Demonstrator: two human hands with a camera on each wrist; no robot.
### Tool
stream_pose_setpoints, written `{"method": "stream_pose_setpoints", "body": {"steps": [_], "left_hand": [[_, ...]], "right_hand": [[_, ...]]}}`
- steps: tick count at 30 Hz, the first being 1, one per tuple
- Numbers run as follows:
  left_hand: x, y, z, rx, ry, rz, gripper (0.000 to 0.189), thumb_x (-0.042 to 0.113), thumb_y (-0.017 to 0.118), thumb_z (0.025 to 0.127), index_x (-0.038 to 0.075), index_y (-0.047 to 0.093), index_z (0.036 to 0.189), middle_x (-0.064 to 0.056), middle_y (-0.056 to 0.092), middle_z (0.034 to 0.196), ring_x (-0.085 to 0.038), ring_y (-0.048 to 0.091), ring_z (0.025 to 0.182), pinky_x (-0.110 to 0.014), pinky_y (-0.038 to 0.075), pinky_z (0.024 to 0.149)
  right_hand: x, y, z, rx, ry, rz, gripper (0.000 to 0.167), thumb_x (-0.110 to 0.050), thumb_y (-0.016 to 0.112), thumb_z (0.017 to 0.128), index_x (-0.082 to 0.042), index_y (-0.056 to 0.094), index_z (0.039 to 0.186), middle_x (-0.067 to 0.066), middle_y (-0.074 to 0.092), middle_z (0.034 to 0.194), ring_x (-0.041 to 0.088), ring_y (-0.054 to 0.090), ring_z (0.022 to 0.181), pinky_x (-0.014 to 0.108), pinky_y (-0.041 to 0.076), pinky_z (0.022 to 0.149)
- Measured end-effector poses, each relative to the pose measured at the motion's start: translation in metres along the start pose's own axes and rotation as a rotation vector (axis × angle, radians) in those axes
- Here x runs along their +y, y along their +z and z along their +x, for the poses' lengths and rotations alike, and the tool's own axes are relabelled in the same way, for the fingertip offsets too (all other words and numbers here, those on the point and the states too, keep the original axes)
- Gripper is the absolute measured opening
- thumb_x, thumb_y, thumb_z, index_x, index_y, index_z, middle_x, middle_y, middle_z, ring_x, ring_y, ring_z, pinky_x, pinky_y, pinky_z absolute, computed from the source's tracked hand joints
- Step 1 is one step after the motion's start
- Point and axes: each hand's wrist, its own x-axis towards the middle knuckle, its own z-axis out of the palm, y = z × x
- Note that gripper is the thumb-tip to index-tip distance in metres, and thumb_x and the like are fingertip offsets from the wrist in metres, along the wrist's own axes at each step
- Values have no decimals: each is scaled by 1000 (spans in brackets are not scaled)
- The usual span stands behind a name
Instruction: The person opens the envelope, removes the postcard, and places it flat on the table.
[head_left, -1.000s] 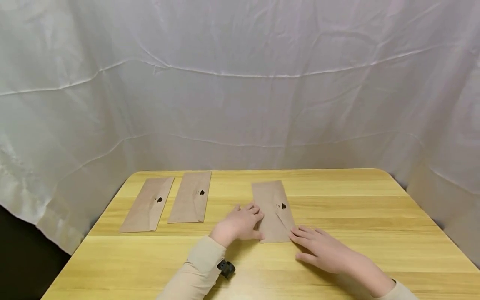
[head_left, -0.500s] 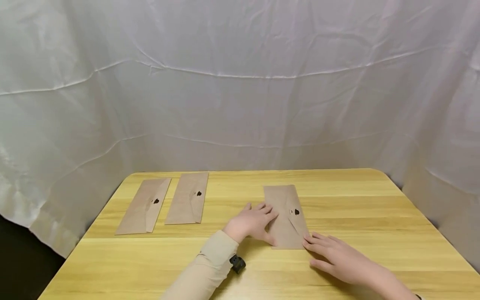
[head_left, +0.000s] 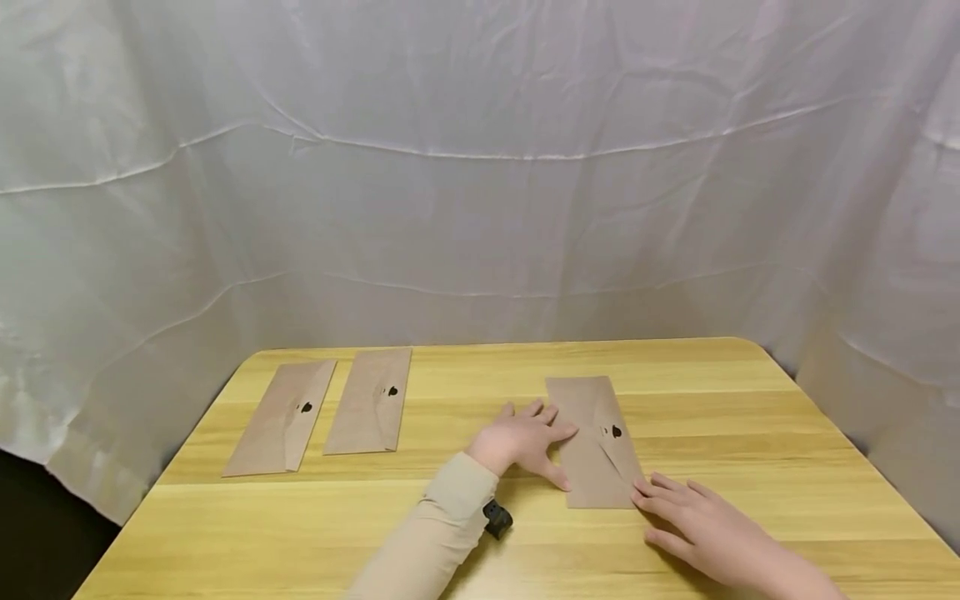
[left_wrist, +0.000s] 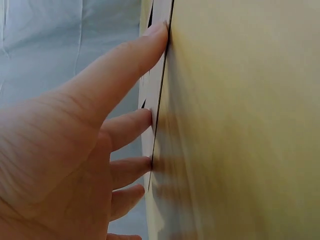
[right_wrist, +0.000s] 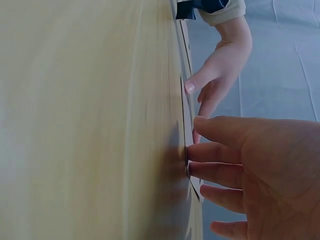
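Observation:
A light brown paper envelope [head_left: 592, 450] with a small black hat-shaped print lies flat on the table, right of centre. My left hand [head_left: 525, 442] has its fingers spread, with thumb and fingertips on the envelope's left edge. At the lower right corner, the straight fingertips of my right hand [head_left: 697, 525] touch the envelope. In the left wrist view, the thumb and fingertips of the left hand [left_wrist: 65, 130] meet the envelope's thin edge [left_wrist: 159, 75]. The right wrist view has both hands along that envelope, the right hand [right_wrist: 250, 170] nearer.
Two matching envelopes lie at the table's left: one at the far left [head_left: 270, 425], another beside it [head_left: 367, 408]. A pale cloth curtain [head_left: 480, 208] surrounds the wooden table [head_left: 480, 375] at the back and sides. A black wrist device [head_left: 498, 519] sits by the left sleeve.
The envelope and both hands have shifted right and a little nearer in the head view. The two left envelopes keep their places on the table while the view turns slightly.

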Motion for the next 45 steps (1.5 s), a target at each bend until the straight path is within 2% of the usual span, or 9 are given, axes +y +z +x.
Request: {"method": "stream_pose_setpoints", "body": {"steps": [9, 15, 19, 25, 30, 36, 42, 45], "left_hand": [[23, -7, 11, 7, -7, 49, 89, 75, 62, 75, 46, 26, 151, 3, 21, 163, -20, 15, 153, -54, 17, 121], [38, -4, 24, 18, 10, 48, 88, 77, 61, 74, 49, 25, 150, 6, 20, 163, -16, 15, 153, -52, 17, 122], [52, -3, 32, 16, 13, 71, 88, 78, 61, 74, 51, 24, 149, 9, 20, 163, -14, 17, 152, -50, 18, 122], [73, -8, 36, 19, 0, 122, 85, 78, 60, 74, 51, 26, 148, 11, 24, 161, -11, 19, 151, -47, 21, 121], [84, -11, 41, 28, -19, 142, 85, 78, 59, 75, 52, 26, 148, 13, 26, 160, -10, 21, 150, -47, 22, 121], [95, -7, 50, 52, -20, 147, 83, 79, 59, 74, 54, 27, 147, 13, 27, 160, -9, 23, 149, -48, 24, 119], [108, -4, 57, 58, -36, 166, 83, 81, 57, 73, 56, 25, 146, 16, 25, 160, -7, 22, 149, -45, 24, 119], [114, -3, 61, 63, -51, 167, 81, 81, 57, 73, 58, 26, 145, 17, 26, 159, -6, 22, 149, -45, 25, 119]], "right_hand": [[15, -2, -15, -4, 53, 13, 48, -49, 56, 95, -16, 65, 129, 5, 60, 137, 39, 54, 126, 62, 44, 95], [28, -4, -25, -41, 112, 23, 47, -48, 56, 95, -16, 66, 128, 8, 62, 135, 40, 56, 123, 59, 46, 93], [37, -6, -34, -46, 137, 7, 44, -47, 58, 94, -17, 68, 124, 7, 65, 130, 40, 59, 118, 53, 51, 88], [46, -12, -42, -57, 183, 51, 43, -42, 60, 94, -10, 69, 121, 12, 67, 126, 45, 59, 115, 56, 51, 87], [52, -11, -43, -31, 223, 44, 46, -40, 64, 91, -6, 68, 121, 17, 66, 126, 44, 59, 116, 58, 49, 89], [59, -7, -40, 5, 250, -7, 50, -40, 68, 88, -4, 67, 122, 22, 63, 127, 43, 60, 115, 58, 49, 91], [66, -4, -38, 87, 200, -69, 48, -36, 72, 85, -5, 68, 122, 19, 63, 128, 37, 65, 110, 51, 52, 88], [71, -6, -36, 93, 190, -71, 49, -34, 72, 86, -4, 66, 124, 19, 62, 131, 37, 64, 111, 51, 52, 88]]}}
